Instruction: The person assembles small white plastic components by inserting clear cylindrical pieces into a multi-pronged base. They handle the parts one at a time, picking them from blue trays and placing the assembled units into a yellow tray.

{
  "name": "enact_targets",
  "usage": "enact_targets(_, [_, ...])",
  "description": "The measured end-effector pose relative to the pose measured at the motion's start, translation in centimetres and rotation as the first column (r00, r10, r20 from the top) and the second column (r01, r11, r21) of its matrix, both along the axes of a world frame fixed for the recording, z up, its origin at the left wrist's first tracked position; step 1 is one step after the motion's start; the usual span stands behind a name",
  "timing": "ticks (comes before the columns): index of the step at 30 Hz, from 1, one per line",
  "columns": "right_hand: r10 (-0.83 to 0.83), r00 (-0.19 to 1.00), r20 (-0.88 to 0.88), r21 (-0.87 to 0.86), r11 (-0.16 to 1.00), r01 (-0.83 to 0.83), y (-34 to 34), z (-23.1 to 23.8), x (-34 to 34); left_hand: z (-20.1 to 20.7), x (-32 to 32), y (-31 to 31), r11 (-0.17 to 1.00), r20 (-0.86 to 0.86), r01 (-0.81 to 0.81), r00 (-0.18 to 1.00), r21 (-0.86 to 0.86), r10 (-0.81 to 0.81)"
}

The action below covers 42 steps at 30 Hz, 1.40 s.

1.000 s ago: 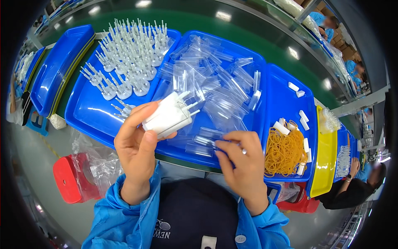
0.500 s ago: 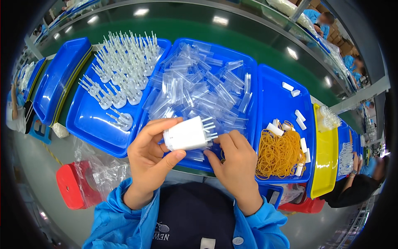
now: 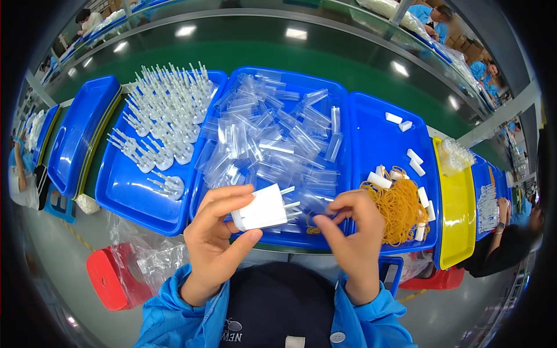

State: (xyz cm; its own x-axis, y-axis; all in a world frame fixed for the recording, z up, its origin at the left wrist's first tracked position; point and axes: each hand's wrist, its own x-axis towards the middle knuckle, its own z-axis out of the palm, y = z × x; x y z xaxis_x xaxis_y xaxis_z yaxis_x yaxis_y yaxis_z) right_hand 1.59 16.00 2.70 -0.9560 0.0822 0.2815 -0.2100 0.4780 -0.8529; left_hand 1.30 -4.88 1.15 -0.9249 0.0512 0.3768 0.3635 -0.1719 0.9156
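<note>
while the left hand grips a white, blocky piece with pale prongs between its thumb and fingers, the right hand is poised just beside it, thumb and forefinger drawn close together with a narrow space at the tips; whether they pinch some clear film there cannot be told. both hands are at the near side of the landmark, a wide blue plastic tray of clear sleeves. the white piece is held above the near part of that landmark tray, tilted, its prongs pointing toward the right hand. a thin tan elastic loop shows near the right thumb tip.

within the landmark tray, glossy transparent plastic sleeves lie in a loose heap beyond the hands. left of it, a second blue plastic tray carries crowded translucent white pronged pieces, one of them standing apart at the near end. right of the landmark, a third blue plastic tray bears a tangled pile of tan rubber bands and short white blocks. farther right is a bright yellow plastic tray; beyond the landmark runs a dark green, shiny belt.
</note>
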Motion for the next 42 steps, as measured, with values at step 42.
enact_targets(42, [0.046,0.974,-0.221,-0.383,0.915,-0.13,2.2,-0.7,1.2,0.0,0.4,1.2,0.987,0.058,0.159,0.986,-0.001,-0.159])
